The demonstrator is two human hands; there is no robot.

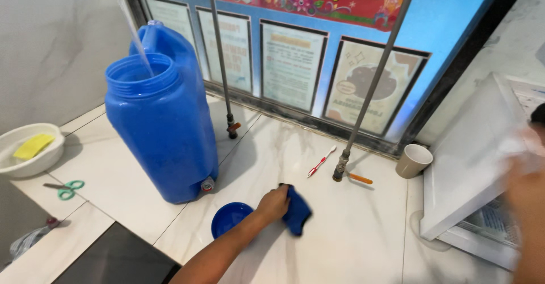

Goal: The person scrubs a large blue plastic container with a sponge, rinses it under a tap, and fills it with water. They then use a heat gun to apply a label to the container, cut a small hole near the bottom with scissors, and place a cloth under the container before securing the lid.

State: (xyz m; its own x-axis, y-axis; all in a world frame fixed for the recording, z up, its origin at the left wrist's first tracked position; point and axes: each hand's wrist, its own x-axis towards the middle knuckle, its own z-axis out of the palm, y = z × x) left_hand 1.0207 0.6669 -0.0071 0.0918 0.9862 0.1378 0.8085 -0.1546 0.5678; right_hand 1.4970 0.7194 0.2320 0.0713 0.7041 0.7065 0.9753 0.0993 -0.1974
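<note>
Gripping a blue cloth [297,214], left hand [274,203] fingers curl tight; right hand [525,193] blurred, grip unclear.

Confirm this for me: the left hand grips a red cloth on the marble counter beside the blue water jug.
Not quite. In the head view, the left hand grips a blue cloth, not red, on the marble counter beside the blue water jug.

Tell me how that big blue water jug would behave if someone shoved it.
The blue jug probably resists a shove: water streams into its open mouth, so it is likely heavy. It is tall, so a high push might tip it. The glossy counter may let it slide.
</note>
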